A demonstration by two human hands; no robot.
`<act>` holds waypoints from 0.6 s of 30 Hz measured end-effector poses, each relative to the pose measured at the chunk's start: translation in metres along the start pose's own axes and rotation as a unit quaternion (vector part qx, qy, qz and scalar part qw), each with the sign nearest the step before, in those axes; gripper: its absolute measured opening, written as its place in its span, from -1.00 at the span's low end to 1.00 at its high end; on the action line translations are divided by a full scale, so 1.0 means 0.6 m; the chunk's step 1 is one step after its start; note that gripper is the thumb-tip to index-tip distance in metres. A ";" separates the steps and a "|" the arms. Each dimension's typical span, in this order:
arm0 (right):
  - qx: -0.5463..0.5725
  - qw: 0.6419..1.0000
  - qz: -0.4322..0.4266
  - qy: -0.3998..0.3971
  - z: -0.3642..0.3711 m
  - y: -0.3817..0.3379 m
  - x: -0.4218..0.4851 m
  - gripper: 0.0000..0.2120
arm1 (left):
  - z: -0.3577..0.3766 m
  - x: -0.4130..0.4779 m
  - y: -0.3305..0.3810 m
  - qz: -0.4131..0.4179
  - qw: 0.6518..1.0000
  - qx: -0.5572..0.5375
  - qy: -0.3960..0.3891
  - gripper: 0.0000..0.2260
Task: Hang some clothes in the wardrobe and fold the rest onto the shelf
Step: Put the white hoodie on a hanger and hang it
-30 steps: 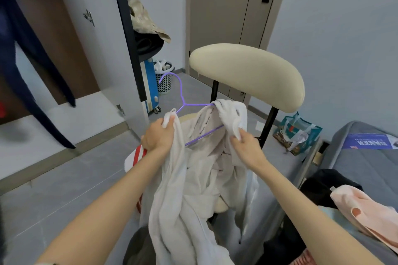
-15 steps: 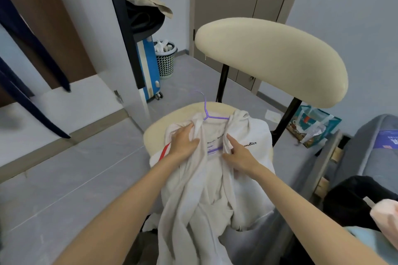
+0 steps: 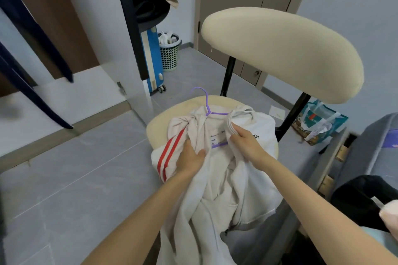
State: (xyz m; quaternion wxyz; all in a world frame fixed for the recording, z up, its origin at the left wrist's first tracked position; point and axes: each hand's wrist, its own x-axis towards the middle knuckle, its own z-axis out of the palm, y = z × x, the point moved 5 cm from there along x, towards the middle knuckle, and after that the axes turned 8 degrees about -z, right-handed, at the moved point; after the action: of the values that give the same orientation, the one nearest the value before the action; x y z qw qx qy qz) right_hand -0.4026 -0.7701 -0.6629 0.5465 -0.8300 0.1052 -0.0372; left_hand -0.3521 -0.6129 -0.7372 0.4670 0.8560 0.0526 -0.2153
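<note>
While the white jacket (image 3: 217,170) lies spread over the cream seat of the chair (image 3: 286,56), I have both hands on it. My left hand (image 3: 190,160) presses flat on the cloth just beside the two red stripes, fingers mostly straight, thumb spread toward the printed neck label. My right hand (image 3: 245,141) pinches a ribbed edge of the collar, fingers curled round the fold, on the side of the seat nearer the chair's black back legs. The purple hanger (image 3: 207,105) sits inside the neck of the jacket; its hook sticks out over the far rim of the seat, and a strip of its lower bar shows between my hands. The lower part of the jacket trails off the front of the seat toward me. Left of the chair stands the open wardrobe (image 3: 94,28), with dark blue clothing (image 3: 32,34) hanging in it, and beyond that a blue suitcase (image 3: 151,58) and a mesh bin (image 3: 170,54)
</note>
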 end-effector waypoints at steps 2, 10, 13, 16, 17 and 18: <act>0.012 1.000 -0.012 -0.010 0.002 -0.005 0.009 -0.51 | 0.017 0.010 0.009 0.020 0.998 0.056 0.013 -0.41; -0.072 0.995 -0.051 -0.044 0.022 0.017 0.069 -0.56 | 0.007 0.096 0.044 0.109 0.984 0.129 0.060 -0.47; -0.082 0.995 -0.049 -0.027 0.033 0.023 0.101 -0.56 | 0.000 0.141 0.065 0.099 0.988 0.121 -0.006 -0.47; -0.126 0.989 0.041 -0.068 0.046 0.060 0.111 -0.48 | -0.005 0.141 0.070 0.116 0.986 0.116 -0.041 -0.45; -0.144 0.983 0.069 -0.089 0.049 0.073 0.106 -0.49 | -0.011 0.134 0.066 0.127 0.986 0.100 -0.036 -0.46; -0.153 0.980 0.082 -0.101 0.051 0.080 0.097 -0.50 | -0.018 0.124 0.058 0.130 0.988 0.082 -0.027 -0.47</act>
State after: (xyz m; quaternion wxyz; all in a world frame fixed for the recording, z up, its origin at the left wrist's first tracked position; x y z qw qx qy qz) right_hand -0.3467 -0.7737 -0.7222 0.4224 -0.8917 0.1217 0.1078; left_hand -0.2714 -0.6316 -0.7359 0.4207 0.8847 -0.0893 -0.1797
